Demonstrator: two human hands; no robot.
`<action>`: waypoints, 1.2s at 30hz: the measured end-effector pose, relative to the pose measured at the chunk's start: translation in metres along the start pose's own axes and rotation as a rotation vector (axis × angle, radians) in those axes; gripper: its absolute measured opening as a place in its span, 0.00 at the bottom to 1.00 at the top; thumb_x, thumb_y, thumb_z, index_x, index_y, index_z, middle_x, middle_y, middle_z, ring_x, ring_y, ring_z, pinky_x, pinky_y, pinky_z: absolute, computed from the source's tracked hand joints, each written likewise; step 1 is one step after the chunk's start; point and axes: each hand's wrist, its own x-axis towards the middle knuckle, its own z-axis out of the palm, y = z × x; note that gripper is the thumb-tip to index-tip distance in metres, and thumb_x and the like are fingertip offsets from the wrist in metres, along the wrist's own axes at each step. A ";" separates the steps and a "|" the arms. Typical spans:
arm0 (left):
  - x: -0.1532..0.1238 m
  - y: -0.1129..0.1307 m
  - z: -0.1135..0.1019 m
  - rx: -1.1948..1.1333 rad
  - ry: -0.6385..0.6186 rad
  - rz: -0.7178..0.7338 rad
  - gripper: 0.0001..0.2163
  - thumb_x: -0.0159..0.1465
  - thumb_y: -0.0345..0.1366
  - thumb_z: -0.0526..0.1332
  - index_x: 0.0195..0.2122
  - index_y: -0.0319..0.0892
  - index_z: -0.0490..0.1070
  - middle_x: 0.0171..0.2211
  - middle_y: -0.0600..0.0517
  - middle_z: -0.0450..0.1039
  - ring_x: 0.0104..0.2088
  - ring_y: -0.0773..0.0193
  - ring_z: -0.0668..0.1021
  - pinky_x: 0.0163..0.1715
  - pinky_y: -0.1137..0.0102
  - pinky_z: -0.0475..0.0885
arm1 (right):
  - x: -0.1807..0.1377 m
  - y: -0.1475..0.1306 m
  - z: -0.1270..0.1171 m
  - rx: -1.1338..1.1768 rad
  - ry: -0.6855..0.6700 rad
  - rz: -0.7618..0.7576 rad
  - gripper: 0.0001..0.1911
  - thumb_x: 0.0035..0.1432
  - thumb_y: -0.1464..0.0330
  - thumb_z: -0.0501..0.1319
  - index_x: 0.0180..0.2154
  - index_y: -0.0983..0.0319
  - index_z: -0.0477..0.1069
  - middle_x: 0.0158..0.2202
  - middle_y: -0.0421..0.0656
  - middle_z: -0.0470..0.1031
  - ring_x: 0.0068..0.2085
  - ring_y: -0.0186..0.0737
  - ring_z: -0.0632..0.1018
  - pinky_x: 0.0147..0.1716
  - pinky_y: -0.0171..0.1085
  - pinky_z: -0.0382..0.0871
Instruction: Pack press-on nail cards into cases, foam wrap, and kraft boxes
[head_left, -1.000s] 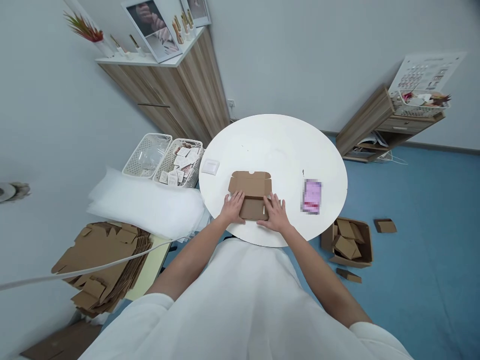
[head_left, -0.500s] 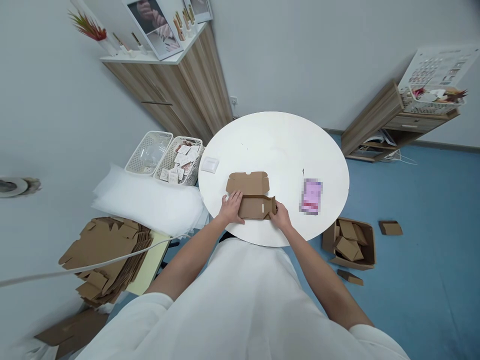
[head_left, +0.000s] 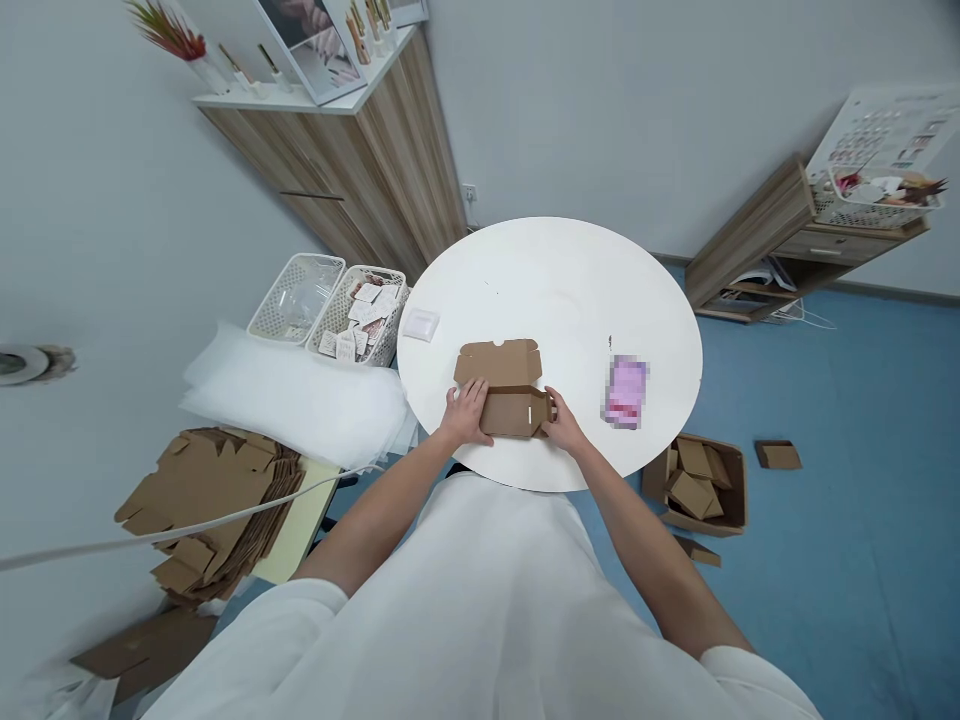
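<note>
A partly folded brown cardboard box [head_left: 504, 413] lies on the white round table [head_left: 555, 270] in front of me, its lid panel [head_left: 498, 363] laid back on the far side. My left hand [head_left: 468, 412] holds the box's left end, fingers over the far corner and thumb by the near edge. At the right end, my right hand [head_left: 561, 424] grips the end flap, which stands folded up. A small white slot shows near that flap. Some of my right fingertips are hidden behind the cardboard.
A blurred pink item [head_left: 625, 392] and a small clear packet [head_left: 420, 324] lie on the table. Left are white baskets [head_left: 354, 320], white foam sheets [head_left: 300, 395] and stacked flat cardboard [head_left: 210, 490]. A carton of folded boxes [head_left: 739, 490] stands on the floor, right.
The right end flap of the box now stands more upright and straighter under my right hand. My left hand stays on the left end. The whole view has shifted slightly.
</note>
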 end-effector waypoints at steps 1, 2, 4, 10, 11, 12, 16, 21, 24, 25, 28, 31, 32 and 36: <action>0.000 0.000 0.000 0.003 0.002 0.005 0.57 0.36 0.56 0.66 0.63 0.38 0.38 0.63 0.40 0.42 0.61 0.42 0.45 0.57 0.51 0.42 | 0.000 -0.002 -0.001 0.009 -0.033 0.013 0.40 0.42 0.75 0.53 0.58 0.55 0.44 0.52 0.47 0.62 0.37 0.37 0.74 0.31 0.36 0.72; 0.001 0.001 0.001 0.006 0.003 0.009 0.57 0.35 0.55 0.66 0.63 0.38 0.38 0.63 0.40 0.42 0.61 0.42 0.46 0.57 0.51 0.42 | 0.001 -0.005 -0.002 0.010 -0.059 0.024 0.39 0.42 0.75 0.54 0.58 0.55 0.46 0.51 0.47 0.63 0.36 0.37 0.74 0.30 0.36 0.72; 0.002 0.002 0.002 0.009 0.003 0.015 0.57 0.36 0.55 0.66 0.63 0.39 0.38 0.63 0.40 0.42 0.61 0.43 0.46 0.56 0.51 0.42 | 0.003 -0.013 -0.004 -0.023 -0.092 0.029 0.38 0.42 0.75 0.55 0.56 0.55 0.49 0.48 0.46 0.65 0.34 0.37 0.74 0.27 0.35 0.72; 0.003 0.005 0.004 -0.019 0.010 0.001 0.57 0.35 0.55 0.66 0.63 0.40 0.39 0.63 0.40 0.43 0.61 0.41 0.45 0.56 0.51 0.42 | 0.008 -0.034 -0.001 -0.122 -0.154 -0.015 0.37 0.46 0.66 0.60 0.58 0.55 0.50 0.50 0.47 0.63 0.34 0.36 0.73 0.32 0.38 0.71; 0.003 0.006 0.003 -0.025 0.010 -0.007 0.57 0.35 0.55 0.66 0.63 0.40 0.39 0.63 0.40 0.43 0.62 0.41 0.44 0.56 0.51 0.43 | 0.007 -0.034 0.000 -0.093 -0.150 -0.019 0.36 0.48 0.64 0.59 0.59 0.54 0.49 0.51 0.47 0.63 0.35 0.36 0.74 0.33 0.38 0.71; 0.003 0.006 0.003 -0.031 0.009 -0.014 0.57 0.35 0.55 0.67 0.63 0.40 0.39 0.63 0.40 0.43 0.62 0.41 0.44 0.56 0.51 0.43 | 0.007 -0.032 0.002 -0.055 -0.131 -0.017 0.35 0.50 0.63 0.58 0.59 0.54 0.49 0.52 0.47 0.63 0.37 0.37 0.74 0.34 0.38 0.71; 0.002 0.007 0.002 -0.043 0.012 -0.019 0.57 0.34 0.55 0.67 0.62 0.41 0.40 0.63 0.40 0.43 0.62 0.41 0.44 0.56 0.51 0.42 | 0.005 -0.016 0.011 -0.001 0.053 0.081 0.30 0.51 0.61 0.56 0.56 0.58 0.55 0.47 0.46 0.68 0.39 0.38 0.74 0.35 0.38 0.70; -0.001 0.007 0.001 -0.055 0.031 0.006 0.58 0.33 0.57 0.66 0.63 0.39 0.40 0.63 0.38 0.42 0.62 0.41 0.44 0.57 0.51 0.41 | 0.012 -0.009 0.024 -0.239 0.179 0.155 0.15 0.47 0.62 0.58 0.39 0.59 0.66 0.35 0.41 0.73 0.36 0.38 0.74 0.33 0.36 0.67; -0.006 0.008 0.000 -0.078 0.061 0.012 0.55 0.39 0.60 0.62 0.63 0.39 0.40 0.63 0.38 0.42 0.62 0.42 0.43 0.57 0.51 0.40 | 0.017 -0.011 0.028 -0.382 0.222 0.184 0.08 0.46 0.65 0.57 0.31 0.59 0.63 0.28 0.38 0.71 0.29 0.36 0.72 0.27 0.34 0.63; -0.009 0.009 0.000 -0.089 0.079 0.012 0.52 0.42 0.61 0.60 0.63 0.39 0.40 0.63 0.39 0.41 0.62 0.43 0.42 0.57 0.51 0.40 | 0.018 -0.012 0.029 -0.415 0.228 0.189 0.06 0.46 0.66 0.57 0.28 0.58 0.61 0.26 0.38 0.70 0.28 0.36 0.71 0.25 0.33 0.61; -0.020 0.009 0.003 -0.136 0.185 -0.037 0.41 0.53 0.56 0.54 0.63 0.41 0.41 0.63 0.40 0.40 0.63 0.47 0.42 0.57 0.51 0.42 | 0.019 -0.010 0.031 -0.451 0.242 0.198 0.05 0.44 0.68 0.56 0.24 0.58 0.57 0.23 0.37 0.66 0.25 0.35 0.68 0.23 0.32 0.58; -0.032 0.007 0.014 -0.265 0.328 -0.255 0.36 0.58 0.50 0.54 0.62 0.40 0.42 0.64 0.39 0.38 0.63 0.48 0.46 0.55 0.53 0.50 | 0.019 -0.008 0.032 -0.439 0.260 0.197 0.06 0.44 0.68 0.55 0.23 0.58 0.55 0.21 0.37 0.64 0.24 0.35 0.67 0.22 0.32 0.57; -0.036 0.006 0.018 -0.345 0.355 -0.341 0.35 0.58 0.48 0.55 0.62 0.39 0.42 0.63 0.38 0.38 0.62 0.49 0.50 0.54 0.55 0.55 | 0.019 -0.007 0.032 -0.434 0.267 0.198 0.06 0.43 0.69 0.55 0.23 0.58 0.55 0.21 0.37 0.64 0.24 0.35 0.66 0.22 0.32 0.56; -0.041 0.001 0.034 -0.758 0.274 -0.480 0.28 0.59 0.42 0.56 0.58 0.39 0.51 0.55 0.41 0.60 0.45 0.60 0.73 0.43 0.64 0.69 | 0.021 -0.005 0.032 -0.430 0.286 0.209 0.06 0.44 0.69 0.54 0.23 0.58 0.55 0.22 0.38 0.64 0.25 0.36 0.67 0.23 0.33 0.57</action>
